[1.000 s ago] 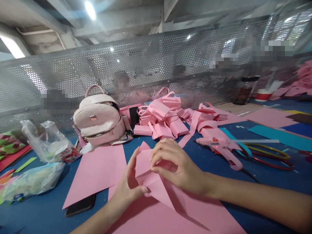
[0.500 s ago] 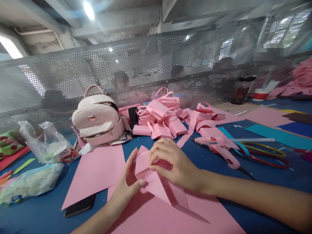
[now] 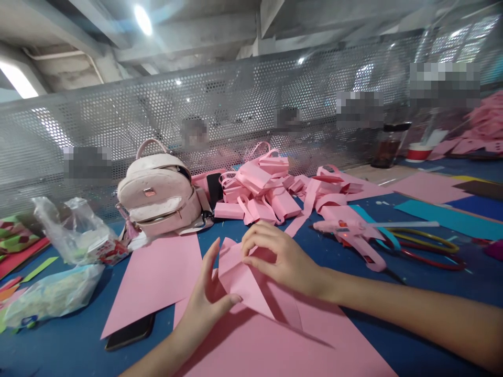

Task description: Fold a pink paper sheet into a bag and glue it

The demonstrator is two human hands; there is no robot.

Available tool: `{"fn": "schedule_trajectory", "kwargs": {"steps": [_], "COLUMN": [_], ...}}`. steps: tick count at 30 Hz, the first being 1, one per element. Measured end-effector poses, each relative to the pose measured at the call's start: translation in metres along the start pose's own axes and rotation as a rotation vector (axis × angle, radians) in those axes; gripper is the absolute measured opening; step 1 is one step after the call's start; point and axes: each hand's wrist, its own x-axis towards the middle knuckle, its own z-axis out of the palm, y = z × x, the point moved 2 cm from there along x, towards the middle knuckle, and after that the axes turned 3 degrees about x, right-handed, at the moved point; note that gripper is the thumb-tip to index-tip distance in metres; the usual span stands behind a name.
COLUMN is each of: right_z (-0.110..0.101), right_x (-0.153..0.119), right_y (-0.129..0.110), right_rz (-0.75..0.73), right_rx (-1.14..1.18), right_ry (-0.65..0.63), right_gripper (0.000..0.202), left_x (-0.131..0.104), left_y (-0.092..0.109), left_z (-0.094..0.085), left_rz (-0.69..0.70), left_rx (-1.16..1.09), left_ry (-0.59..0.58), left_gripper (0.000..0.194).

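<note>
A folded piece of pink paper (image 3: 249, 288) stands partly raised over a large pink sheet (image 3: 283, 351) in front of me. My right hand (image 3: 277, 256) pinches its upper edge between thumb and curled fingers. On the left side of the fold, my left hand (image 3: 210, 301) has its thumb and fingers spread apart around the paper, the thumb near its lower face. One flap slants down to the right and casts a shadow on the sheet. Another pink sheet (image 3: 157, 277) lies to the left, over a dark phone (image 3: 131, 333).
A pale backpack (image 3: 159, 193) and a pile of folded pink paper pieces (image 3: 263, 183) stand behind. A pink glue gun (image 3: 353, 235) and scissors (image 3: 428, 248) lie right. Plastic bags (image 3: 55, 293) are left; a jar (image 3: 389, 146) stands back right, before a perforated metal screen (image 3: 236, 99).
The folded paper has tilted slightly between my hands, and its lower flap has shifted a little left. My left thumb has moved slightly right. My right hand keeps its pinch.
</note>
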Motion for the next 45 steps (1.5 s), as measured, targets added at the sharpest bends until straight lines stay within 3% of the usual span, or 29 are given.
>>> {"fn": "schedule_trajectory", "kwargs": {"steps": [3,6,10,17,24,33,35,40,45], "right_z": [-0.002,-0.002,0.0,0.0,0.0,0.004,0.004,-0.001,-0.004], "right_x": [0.0,-0.001,-0.002,-0.003,-0.002,-0.004,-0.003,0.0,-0.003], "right_y": [-0.001,-0.002,-0.004,-0.006,-0.007,0.001,0.003,-0.01,-0.026], "right_rz": [-0.004,-0.007,-0.029,-0.065,-0.085,-0.074,-0.065,-0.114,-0.175], "right_rx": [0.062,0.09,0.067,0.027,0.019,-0.03,-0.039,0.005,0.028], "right_ry": [0.04,0.053,0.048,0.052,0.043,0.005,-0.007,0.014,0.035], "right_gripper": [0.012,0.011,0.011,0.01,0.011,0.011,0.011,0.009,0.009], "left_x": [0.002,0.001,-0.002,-0.002,-0.003,0.002,0.003,0.0,-0.001], "left_y": [-0.008,-0.001,0.01,0.002,0.022,0.014,0.011,0.005,0.01], "left_z": [0.001,-0.001,-0.003,-0.003,-0.007,-0.003,-0.003,-0.005,-0.011], "left_rz": [-0.086,-0.156,-0.226,-0.195,-0.271,-0.255,-0.22,-0.229,-0.187], "left_rx": [-0.183,-0.284,-0.268,-0.281,-0.244,-0.229,-0.263,-0.468,-0.445], "left_ry": [0.068,0.065,-0.017,-0.086,-0.098,-0.065,-0.052,-0.081,-0.145], "left_gripper": [0.098,0.101,0.102,0.096,0.089,0.05,0.058,0.107,0.126]}}
